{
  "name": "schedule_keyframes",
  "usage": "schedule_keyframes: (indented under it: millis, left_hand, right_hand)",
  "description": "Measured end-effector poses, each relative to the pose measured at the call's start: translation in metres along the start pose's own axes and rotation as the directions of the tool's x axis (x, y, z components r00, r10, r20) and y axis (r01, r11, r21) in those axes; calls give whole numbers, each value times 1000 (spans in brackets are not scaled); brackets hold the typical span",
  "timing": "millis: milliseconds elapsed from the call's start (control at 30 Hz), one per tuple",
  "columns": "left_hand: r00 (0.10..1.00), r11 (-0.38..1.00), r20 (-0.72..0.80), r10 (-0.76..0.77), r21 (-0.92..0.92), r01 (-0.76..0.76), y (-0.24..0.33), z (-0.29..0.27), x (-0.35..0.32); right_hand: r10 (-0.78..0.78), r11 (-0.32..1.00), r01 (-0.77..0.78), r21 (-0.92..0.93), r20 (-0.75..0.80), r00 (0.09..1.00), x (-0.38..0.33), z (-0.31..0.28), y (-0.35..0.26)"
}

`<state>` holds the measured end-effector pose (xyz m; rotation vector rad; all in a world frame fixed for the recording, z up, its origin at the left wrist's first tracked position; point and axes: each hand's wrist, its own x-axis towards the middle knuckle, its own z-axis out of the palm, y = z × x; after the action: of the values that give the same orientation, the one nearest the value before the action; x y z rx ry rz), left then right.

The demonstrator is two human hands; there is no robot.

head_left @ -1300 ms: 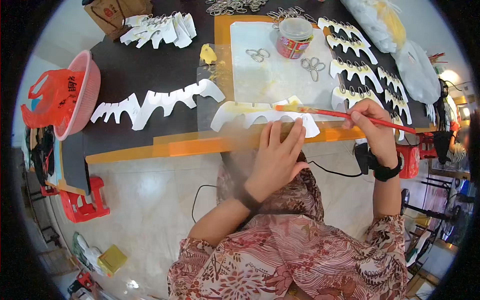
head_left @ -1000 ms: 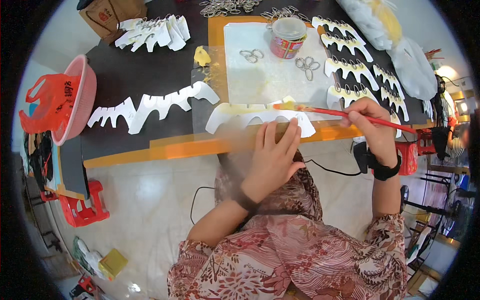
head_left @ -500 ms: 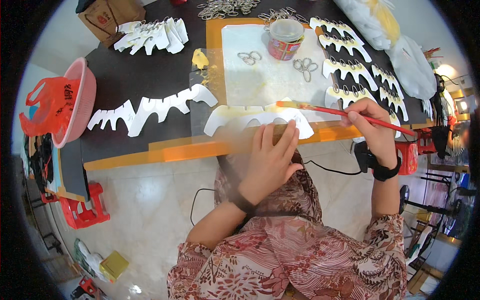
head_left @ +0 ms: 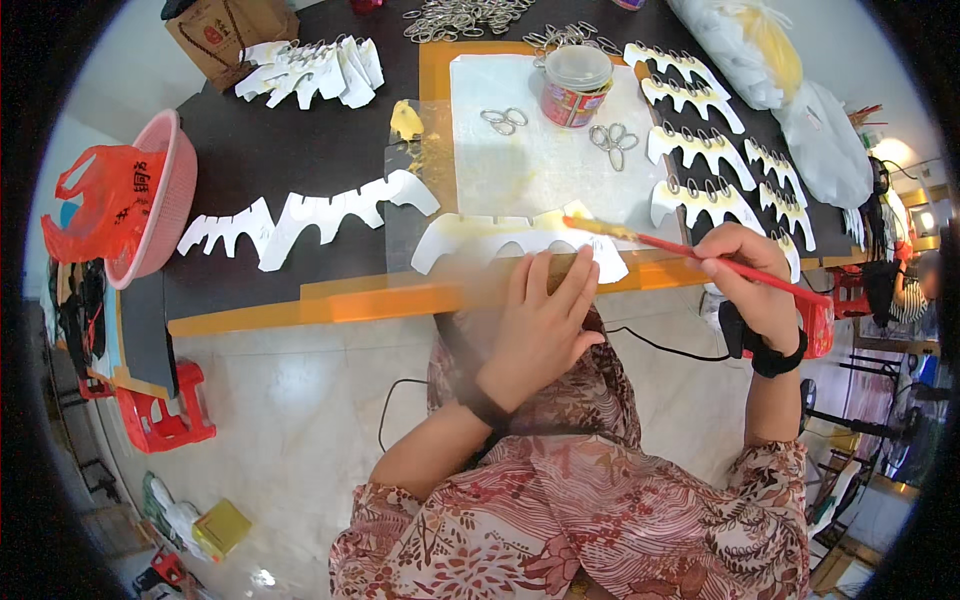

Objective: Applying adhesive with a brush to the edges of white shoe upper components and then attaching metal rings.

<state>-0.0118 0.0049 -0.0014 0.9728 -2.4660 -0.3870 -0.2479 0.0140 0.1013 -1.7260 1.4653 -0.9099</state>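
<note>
And the right hand (head_left: 750, 275) drops nearer the table (head_left: 300, 140)'s front edge, taking the red-handled brush (head_left: 670, 247) with it! That handle slopes more steeply than half a second ago, and the paste-smeared head has slid slightly rightward along the notched strip (head_left: 460, 242). The right fingers are pinched around the handle. The left hand (head_left: 540, 330) hasn't budged: fingers a little apart, gripping nothing, fingertips at the strip's near side; how hard they press, I can't tell.

The strip lies by the table's taped front edge, just below the white backing sheet (head_left: 500, 175). Yellow already shows along its far edge to the left, so my read is that coating has reached the right-hand stretch. Whether the head touches card there is hard to say. Over toward the table's right edge, ringed strips (head_left: 700, 150) sit in rows; left of the hands, two plain strips (head_left: 340, 210) show no rings.
</note>
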Motion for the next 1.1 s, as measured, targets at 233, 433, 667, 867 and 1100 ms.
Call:
schedule_keyframes:
  millis: [233,433,667,867,1100]
  left_hand:
    - [1000,1000,6,-1,7,1,0,0,0]
    - [1000,1000,4,-6,-3,6,1,-1,0]
    - [1000,1000,7,-7,7,7,1,0,1]
    - [1000,1000,-7,-6,4,6,1,0,1]
    - [1000,1000,12,-22,19,22,3,-1,2]
  right_hand:
    - [31,999,-30,27,-34,999,2,7,-3]
    - [74,995,-71,72,-33,997,1,15,-3]
    - [162,975,-149,162,-69,984,0,10,-1]
    - [146,970,-146,194,16,989,2,16,-1]
    - [140,985,-134,106,-54,989,2,9,0]
